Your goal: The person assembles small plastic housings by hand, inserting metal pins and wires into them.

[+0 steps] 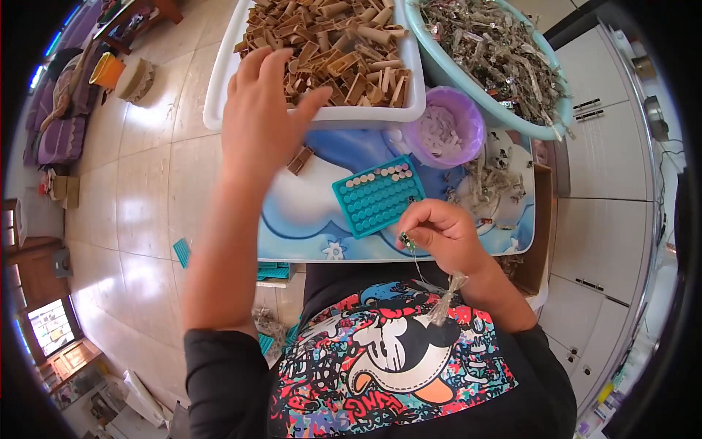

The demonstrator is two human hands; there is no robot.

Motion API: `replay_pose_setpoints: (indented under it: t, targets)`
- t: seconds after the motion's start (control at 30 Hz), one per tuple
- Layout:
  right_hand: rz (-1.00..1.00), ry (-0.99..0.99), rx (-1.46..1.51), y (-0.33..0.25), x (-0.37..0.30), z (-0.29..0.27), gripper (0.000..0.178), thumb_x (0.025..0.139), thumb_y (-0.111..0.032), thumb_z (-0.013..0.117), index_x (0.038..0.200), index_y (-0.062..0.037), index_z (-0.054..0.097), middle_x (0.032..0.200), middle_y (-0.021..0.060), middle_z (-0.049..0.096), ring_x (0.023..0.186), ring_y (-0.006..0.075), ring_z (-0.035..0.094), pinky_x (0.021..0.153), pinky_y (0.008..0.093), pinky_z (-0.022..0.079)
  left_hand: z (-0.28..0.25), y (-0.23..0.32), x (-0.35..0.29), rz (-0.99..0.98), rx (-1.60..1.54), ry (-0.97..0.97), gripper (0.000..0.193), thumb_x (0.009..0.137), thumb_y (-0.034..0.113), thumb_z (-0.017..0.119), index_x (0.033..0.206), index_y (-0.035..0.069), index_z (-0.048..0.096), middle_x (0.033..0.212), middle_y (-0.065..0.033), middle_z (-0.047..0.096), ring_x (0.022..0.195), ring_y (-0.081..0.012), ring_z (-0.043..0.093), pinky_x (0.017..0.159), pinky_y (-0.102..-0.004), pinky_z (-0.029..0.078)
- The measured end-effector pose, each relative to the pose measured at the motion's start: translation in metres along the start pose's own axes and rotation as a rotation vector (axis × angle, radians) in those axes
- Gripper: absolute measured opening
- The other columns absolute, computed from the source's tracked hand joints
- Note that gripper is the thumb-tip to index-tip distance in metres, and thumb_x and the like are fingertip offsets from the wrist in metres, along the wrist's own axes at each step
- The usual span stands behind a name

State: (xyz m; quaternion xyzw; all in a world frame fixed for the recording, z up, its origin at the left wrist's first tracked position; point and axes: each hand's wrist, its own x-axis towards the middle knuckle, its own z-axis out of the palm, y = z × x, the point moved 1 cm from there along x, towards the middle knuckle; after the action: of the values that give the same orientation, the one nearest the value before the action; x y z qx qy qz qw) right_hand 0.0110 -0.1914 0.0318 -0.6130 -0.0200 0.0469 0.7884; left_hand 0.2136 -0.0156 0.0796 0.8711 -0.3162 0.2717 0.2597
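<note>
My left hand is over the near left part of a white tub, its fingers spread and holding nothing. Brown hollow plastic pieces fill that tub in a heap. My right hand pinches a small green circuit board above the table's near edge. Thin wires run from the board down to a pale, clear bundle hanging in front of my shirt. Beyond the right hand lies a teal tray of round hollows, with several pale discs along its far rows. One brown piece rests beside the tub.
A purple basket with white scraps stands right of the tray. A light teal basin heaped with wired bundles is at the far right. More clear wire bundles lie on the blue patterned table. White cabinets line the right side.
</note>
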Motion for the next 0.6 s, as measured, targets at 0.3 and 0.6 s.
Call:
replay_pose_setpoints:
  t: [0.3, 0.6]
  targets:
    - [0.010, 0.029, 0.100, -0.002, -0.007, -0.021, 0.006, 0.087, -0.001, 0.057, 0.093, -0.0001, 0.057, 0.087, 0.0019, 0.056, 0.080, 0.0072, 0.052, 0.071, 0.0221, 0.042, 0.047, -0.003, 0.051, -0.215, 0.352, -0.836, 0.085, 0.065, 0.058, 0.066, 0.130, 0.009, 0.045, 0.134, -0.0129, 0.042, 0.119, -0.0293, 0.047, 0.096, -0.0408, 0.041]
    - [0.067, 0.031, -0.853, 0.009, -0.013, -0.031, 0.006, 0.080, -0.008, 0.059, 0.086, -0.0042, 0.057, 0.102, 0.0126, 0.060, 0.089, 0.0304, 0.058, 0.075, 0.0342, 0.047, 0.051, -0.029, 0.042, -0.221, 0.256, -0.714, 0.066, 0.072, 0.044, 0.064, 0.128, 0.013, 0.047, 0.128, -0.0133, 0.047, 0.111, -0.0292, 0.053, 0.089, -0.0407, 0.046]
